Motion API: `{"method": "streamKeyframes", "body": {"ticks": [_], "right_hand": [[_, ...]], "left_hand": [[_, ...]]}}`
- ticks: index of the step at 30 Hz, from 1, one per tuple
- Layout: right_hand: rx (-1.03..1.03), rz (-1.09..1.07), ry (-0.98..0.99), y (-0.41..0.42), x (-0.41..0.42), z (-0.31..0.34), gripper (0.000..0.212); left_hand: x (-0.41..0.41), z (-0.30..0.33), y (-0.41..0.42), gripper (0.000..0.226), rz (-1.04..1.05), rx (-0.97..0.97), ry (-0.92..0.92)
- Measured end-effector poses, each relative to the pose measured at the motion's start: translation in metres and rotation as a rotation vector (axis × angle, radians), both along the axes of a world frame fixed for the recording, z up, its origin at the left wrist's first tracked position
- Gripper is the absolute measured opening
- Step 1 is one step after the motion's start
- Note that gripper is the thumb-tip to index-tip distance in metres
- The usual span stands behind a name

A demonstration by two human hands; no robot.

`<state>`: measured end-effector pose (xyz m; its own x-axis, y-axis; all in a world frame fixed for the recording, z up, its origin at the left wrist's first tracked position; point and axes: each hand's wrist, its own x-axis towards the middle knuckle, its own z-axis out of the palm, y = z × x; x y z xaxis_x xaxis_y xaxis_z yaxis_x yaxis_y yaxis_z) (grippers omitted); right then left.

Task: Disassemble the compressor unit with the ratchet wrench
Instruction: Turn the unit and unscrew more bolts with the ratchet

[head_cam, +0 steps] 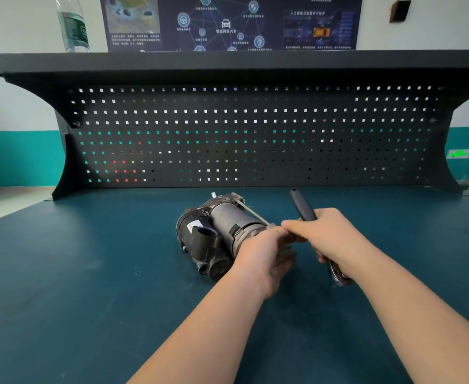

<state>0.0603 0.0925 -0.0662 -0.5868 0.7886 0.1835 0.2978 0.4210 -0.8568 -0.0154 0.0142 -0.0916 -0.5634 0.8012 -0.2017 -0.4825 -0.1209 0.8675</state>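
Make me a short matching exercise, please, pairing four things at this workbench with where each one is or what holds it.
Things:
1. ratchet wrench
2. compressor unit
3. water bottle
4. poster

Places:
A. standing on the top shelf, far left
B. on the wall behind the shelf
C. lying on the blue-green bench top, near end under the left hand
D. held in the right hand, black handle pointing away from the person

Pairs: 1-D, 2-C, 3-A, 4-B
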Motion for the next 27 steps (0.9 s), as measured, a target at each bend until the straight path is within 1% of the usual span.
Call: {"method": "streamKeyframes", "body": {"ticks": [3, 5, 6, 8, 10, 13, 15, 17, 18, 19, 20, 22, 23, 25, 27], "right_hand": [[-0.08, 0.019, -0.064, 0.0, -0.003, 0.005, 0.032], [-0.15, 0.028, -0.117, 0.0, -0.008, 0.01, 0.033], [-0.212, 0.038, -0.147, 0.0, -0.011, 0.013, 0.03], [-0.355, 0.047, -0.21, 0.0, -0.016, 0.02, 0.019], [-0.429, 0.037, -0.257, 0.0, -0.019, 0.027, 0.016], [-0.379, 0.046, -0.307, -0.003, -0.022, 0.03, 0.017], [-0.341, 0.054, -0.287, -0.008, -0.019, 0.031, 0.011], [-0.319, 0.052, -0.276, -0.01, -0.011, 0.029, 0.029], [-0.298, 0.041, -0.286, -0.012, -0.005, 0.029, 0.035], [-0.267, 0.035, -0.315, -0.014, 0.002, 0.029, 0.037], [-0.245, 0.041, -0.349, -0.017, 0.009, 0.029, 0.033], [-0.207, 0.076, -0.414, -0.024, 0.026, 0.029, 0.018], [-0.195, 0.102, -0.444, -0.026, 0.035, 0.029, 0.017], [-0.19, 0.142, -0.481, -0.027, 0.052, 0.028, 0.025], [-0.195, 0.164, -0.499, -0.03, 0.07, 0.027, 0.028]], "left_hand": [[-0.003, 0.002, -0.002, 0.017, -0.017, -0.01, -0.005], [-0.006, 0.002, -0.001, 0.011, -0.038, 0.004, -0.015], [-0.007, 0.002, -0.001, 0.008, -0.045, 0.007, -0.02], [-0.01, 0.001, 0.0, 0.009, -0.045, -0.009, 0.011], [-0.01, 0.002, -0.001, 0.004, -0.06, -0.021, 0.032], [-0.011, 0.005, -0.006, 0.016, -0.129, 0.021, -0.034], [-0.013, 0.007, -0.008, 0.029, -0.139, 0.058, -0.105], [-0.015, 0.008, -0.009, 0.044, -0.128, 0.064, -0.147], [-0.015, 0.009, -0.009, 0.049, -0.118, 0.06, -0.161], [-0.016, 0.01, -0.009, 0.055, -0.112, 0.062, -0.177], [-0.015, 0.01, -0.01, 0.061, -0.113, 0.073, -0.197], [-0.015, 0.01, -0.01, 0.072, -0.107, 0.098, -0.241], [-0.015, 0.01, -0.011, 0.075, -0.099, 0.104, -0.251], [-0.014, 0.011, -0.011, 0.077, -0.078, 0.108, -0.248], [-0.012, 0.013, -0.013, 0.077, -0.052, 0.1, -0.232]]}}
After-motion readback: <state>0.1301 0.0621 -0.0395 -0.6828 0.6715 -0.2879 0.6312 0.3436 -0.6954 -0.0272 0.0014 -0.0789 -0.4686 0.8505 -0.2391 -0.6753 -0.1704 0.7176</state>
